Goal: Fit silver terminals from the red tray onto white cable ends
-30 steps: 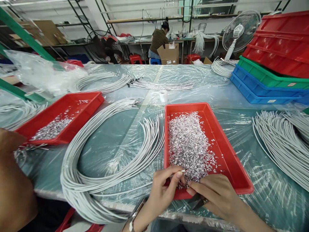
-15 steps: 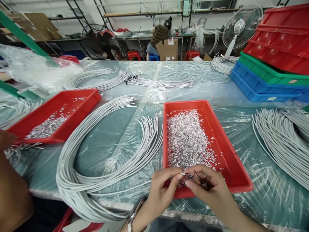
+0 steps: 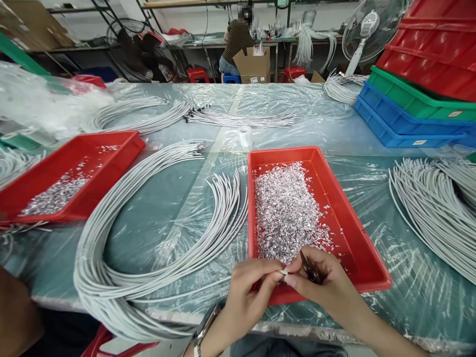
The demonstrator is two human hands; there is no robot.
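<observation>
My left hand [image 3: 248, 292] pinches the end of a grey cable [image 3: 208, 289] at the near edge of a red tray [image 3: 349, 218]. My right hand [image 3: 323, 283] is closed on a small dark tool [image 3: 308, 267], and its thumb and forefinger meet the cable tip. The tray holds a heap of silver foil scraps [image 3: 284, 210]. A big loop of grey cables [image 3: 122, 277] lies left of the tray on the plastic-covered table [image 3: 174, 198].
A second red tray [image 3: 111, 153] with foil scraps sits at the left. More grey cables [image 3: 431, 208] lie at the right, stacked bins [image 3: 416, 104] behind them. A tape roll [image 3: 244, 135] stands mid-table. A seated person [image 3: 234, 42] works far back. Someone's arm [image 3: 15, 317] is at lower left.
My right hand rose from the tray's front edge and closed in on the cable tip held by my left hand. The view tilted down slightly.
</observation>
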